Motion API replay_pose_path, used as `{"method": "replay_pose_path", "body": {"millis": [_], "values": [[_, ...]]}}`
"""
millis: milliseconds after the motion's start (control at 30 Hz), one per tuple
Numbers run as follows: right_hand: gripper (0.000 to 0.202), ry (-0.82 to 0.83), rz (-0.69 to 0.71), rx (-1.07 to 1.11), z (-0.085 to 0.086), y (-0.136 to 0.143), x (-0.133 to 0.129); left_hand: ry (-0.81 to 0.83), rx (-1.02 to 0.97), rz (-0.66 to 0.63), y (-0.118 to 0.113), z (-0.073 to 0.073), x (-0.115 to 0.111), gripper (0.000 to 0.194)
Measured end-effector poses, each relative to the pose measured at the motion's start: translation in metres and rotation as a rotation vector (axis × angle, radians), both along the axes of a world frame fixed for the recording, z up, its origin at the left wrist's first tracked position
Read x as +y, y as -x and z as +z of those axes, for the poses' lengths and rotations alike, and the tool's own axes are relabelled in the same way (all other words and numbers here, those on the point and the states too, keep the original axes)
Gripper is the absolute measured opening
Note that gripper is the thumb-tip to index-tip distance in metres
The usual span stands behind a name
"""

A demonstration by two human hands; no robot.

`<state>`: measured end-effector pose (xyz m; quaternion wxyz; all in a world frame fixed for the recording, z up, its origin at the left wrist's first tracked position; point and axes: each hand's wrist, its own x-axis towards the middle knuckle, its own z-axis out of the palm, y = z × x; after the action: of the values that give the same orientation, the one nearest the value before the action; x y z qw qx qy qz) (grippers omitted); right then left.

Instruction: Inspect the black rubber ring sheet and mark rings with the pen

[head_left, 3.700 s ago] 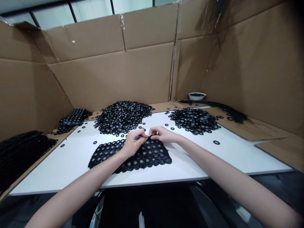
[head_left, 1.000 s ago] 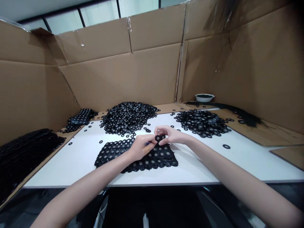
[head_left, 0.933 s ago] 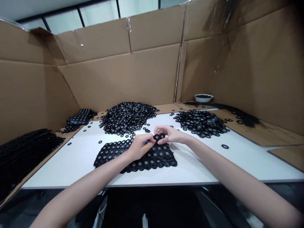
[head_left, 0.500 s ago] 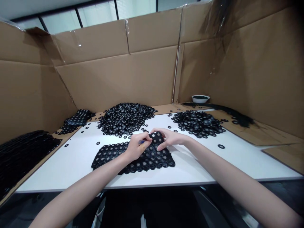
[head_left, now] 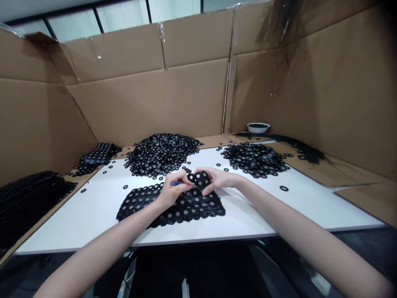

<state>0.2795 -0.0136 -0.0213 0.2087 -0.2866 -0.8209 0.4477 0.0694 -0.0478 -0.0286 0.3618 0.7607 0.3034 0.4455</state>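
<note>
1. At far left, a dark layered stack [head_left: 29,203] borders the white board [head_left: 248,219], with a folded dotted mat [head_left: 101,152] behind it.

2. Left of centre, a large heap of black rings [head_left: 163,153] rises near the back of the board, single rings strewn about its foot. A broad stretch of white separates the dark stack from the work, leaving moving room on that side.

3. The left hand [head_left: 172,192] pinches a slim blue tool [head_left: 175,183], its tip aimed right; whether the tip touches the work cannot be told.

4. At centre, a mat of linked black rings [head_left: 192,203] lies near the board's front edge, its long axis running side to side, roughly parallel to that edge. Its scalloped near side faces the person across a narrow white strip; toward the right, its far side bends upward between the hands.

5. The right hand [head_left: 220,179] grips that raised part narrowly, thumb on the near side.

6. Beyond it sits a smaller ring heap [head_left: 254,159]. A lone ring [head_left: 283,190] lies farther right, on white surface reaching to the board's right end.

7. At back right, a white bowl [head_left: 258,130] of dark material stands behind a trailing bundle of black strands [head_left: 304,150].
</note>
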Motion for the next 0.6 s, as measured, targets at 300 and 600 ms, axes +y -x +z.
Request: {"method": "replay_pose_path", "body": {"millis": [300,600], "values": [[0.045,-0.001,-0.031,0.045,0.0020,0.0014,-0.0020,-0.031,0.076,-0.050,-0.0018,-0.0036,0.0008,0.014],[0.041,-0.002,-0.009,0.045,0.0031,0.0024,-0.0022,-0.035,0.095,-0.024,-0.0020,-0.0025,-0.0004,0.014]]}}
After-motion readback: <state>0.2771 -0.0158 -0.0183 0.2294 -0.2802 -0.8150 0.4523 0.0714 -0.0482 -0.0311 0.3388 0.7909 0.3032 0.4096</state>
